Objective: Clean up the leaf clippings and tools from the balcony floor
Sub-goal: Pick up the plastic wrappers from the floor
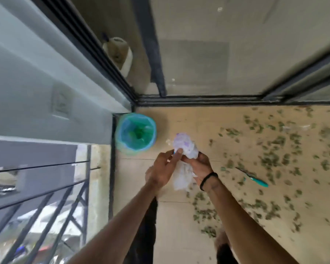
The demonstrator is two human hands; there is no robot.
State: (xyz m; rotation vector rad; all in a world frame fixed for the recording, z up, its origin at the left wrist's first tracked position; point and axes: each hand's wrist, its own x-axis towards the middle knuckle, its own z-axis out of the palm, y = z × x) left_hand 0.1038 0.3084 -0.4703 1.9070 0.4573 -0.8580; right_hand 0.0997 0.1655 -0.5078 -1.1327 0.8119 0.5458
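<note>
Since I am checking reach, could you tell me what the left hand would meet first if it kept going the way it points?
The crumpled white bag that the left hand already pinches; beyond it, probably bare floor, though depth is unclear.

You stand on a home balcony: tiled floor, metal railing at left, sliding glass door far ahead, lined bin in the corner.

The bin in the floor's far left corner is pale blue with a green liner. Crumpled bag is white with purple blotches. Leaf clippings are dull green all over the beige floor. Tool has a teal handle, black wristband, dark railing.
</note>
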